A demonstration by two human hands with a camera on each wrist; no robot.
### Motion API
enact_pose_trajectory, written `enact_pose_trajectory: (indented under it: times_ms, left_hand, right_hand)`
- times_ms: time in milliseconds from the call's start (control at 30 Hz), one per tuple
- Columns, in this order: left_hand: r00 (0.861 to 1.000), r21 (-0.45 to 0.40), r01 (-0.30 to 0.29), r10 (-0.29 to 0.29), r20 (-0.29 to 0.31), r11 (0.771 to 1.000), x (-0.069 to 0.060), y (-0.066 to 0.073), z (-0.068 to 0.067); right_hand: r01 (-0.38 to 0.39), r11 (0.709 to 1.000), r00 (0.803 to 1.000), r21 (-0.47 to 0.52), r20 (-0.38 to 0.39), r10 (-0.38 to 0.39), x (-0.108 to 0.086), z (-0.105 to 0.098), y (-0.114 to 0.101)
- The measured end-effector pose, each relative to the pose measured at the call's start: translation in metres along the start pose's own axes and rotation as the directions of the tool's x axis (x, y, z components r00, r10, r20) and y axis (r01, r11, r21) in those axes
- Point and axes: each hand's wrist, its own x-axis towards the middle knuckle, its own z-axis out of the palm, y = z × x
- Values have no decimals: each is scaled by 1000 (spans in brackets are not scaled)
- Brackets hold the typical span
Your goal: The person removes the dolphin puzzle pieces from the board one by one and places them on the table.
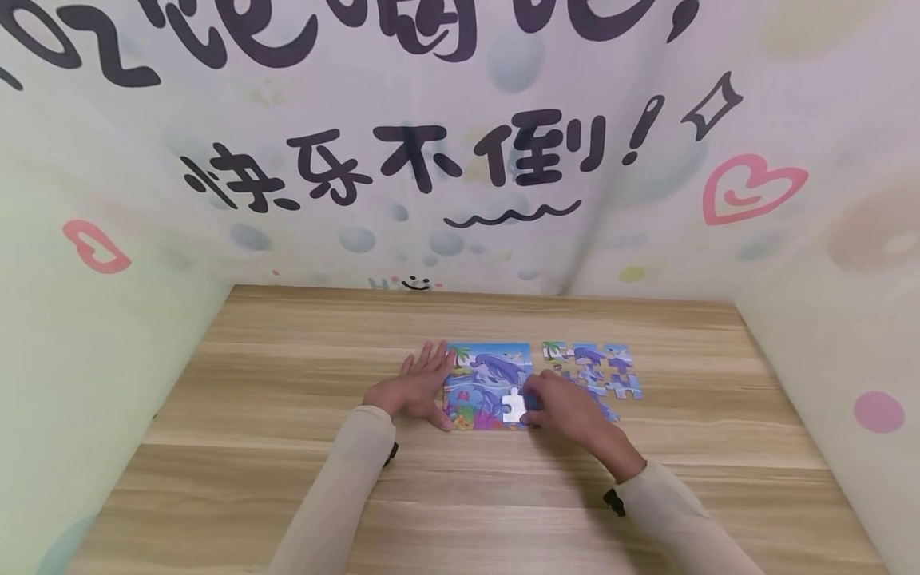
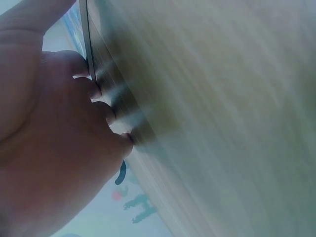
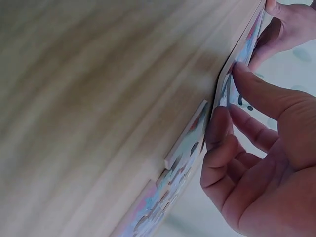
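Observation:
A jigsaw puzzle (image 1: 489,371) with a dolphin and coral picture lies on the table. Near its lower right corner is a bright white piece-shaped patch (image 1: 513,406); I cannot tell whether it is a shiny piece or a gap. My left hand (image 1: 420,383) rests along the puzzle's left edge, fingers spread and thumb at the lower corner. At the right edge, my right hand (image 1: 568,407) pinches a puzzle piece (image 3: 226,89) between thumb and index finger, close to the white patch. The other right fingers are curled.
To the right lie several loose puzzle pieces (image 1: 621,383), partly hidden by my right hand. The wood-grain table (image 1: 287,359) meets a printed wall (image 1: 345,255) at the back, with more walls on both sides.

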Motion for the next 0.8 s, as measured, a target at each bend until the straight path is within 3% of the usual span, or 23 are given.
enact_pose_trajectory:
  times_ms: [300, 467, 633, 800]
  left_hand:
    - [1000, -3, -8, 8, -19, 1000, 1, 0, 1]
    - [1000, -8, -15, 15, -25, 1000, 1, -1, 1]
    - [1000, -17, -15, 14, -24, 1000, 0, -1, 1]
    - [1000, -20, -16, 16, -24, 1000, 1, -1, 2]
  right_hand:
    - [-27, 995, 998, 93, -54, 32, -1, 3, -1]
    - [-20, 976, 998, 218, -55, 32, -1, 2, 1]
    - [-2, 937, 996, 350, -84, 34, -3, -2, 14]
    - [-9, 928, 993, 372, -108, 53, -9, -12, 39]
